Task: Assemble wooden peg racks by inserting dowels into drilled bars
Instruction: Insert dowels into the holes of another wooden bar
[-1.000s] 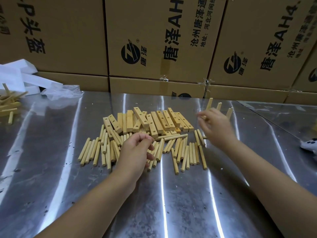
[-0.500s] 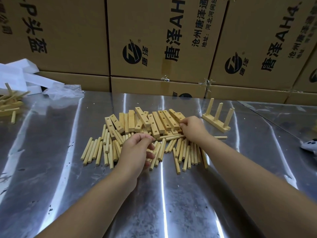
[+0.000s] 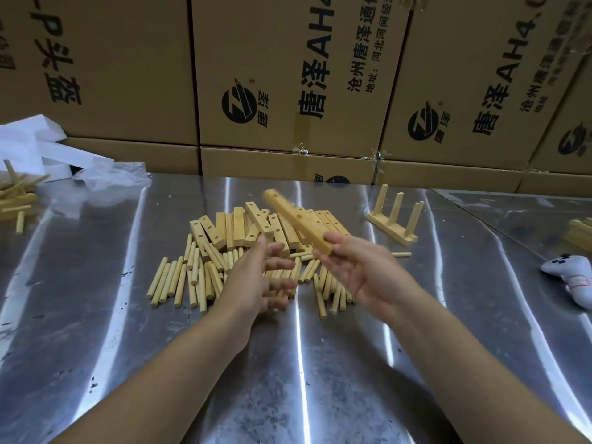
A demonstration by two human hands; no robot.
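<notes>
At the far left edge of the steel desk (image 3: 304, 363) lies a small heap of wooden sticks (image 3: 16, 200), with white foam blocks (image 3: 35, 145) behind it and a crumpled clear plastic bag (image 3: 112, 177) just beside those. Toward the middle, loose dowels (image 3: 179, 280) lie side by side in a rough row, and behind them, touching them, is the pile of bars (image 3: 230, 225) with holes showing in their faces.

The left hand (image 3: 266, 277) hovers over the dowels, fingers reaching to the right. It is blurred, so I cannot tell whether its grip holds any dowels.

The right hand (image 3: 358, 270), palm turned up, has its grip closed on the near end of one drilled bar (image 3: 298, 219). This bar is lifted clear above the pile and tilted, its far end pointing up and to the left.

Right of the hands, a single dowel (image 3: 400, 254) lies alone. Behind it stands a finished peg rack (image 3: 394, 219) with three upright pegs. Near the right edge rests a white game controller (image 3: 570, 277), and more wooden pieces (image 3: 581, 232) show behind it.

Printed cardboard cartons (image 3: 288, 75) are stacked along the back.
</notes>
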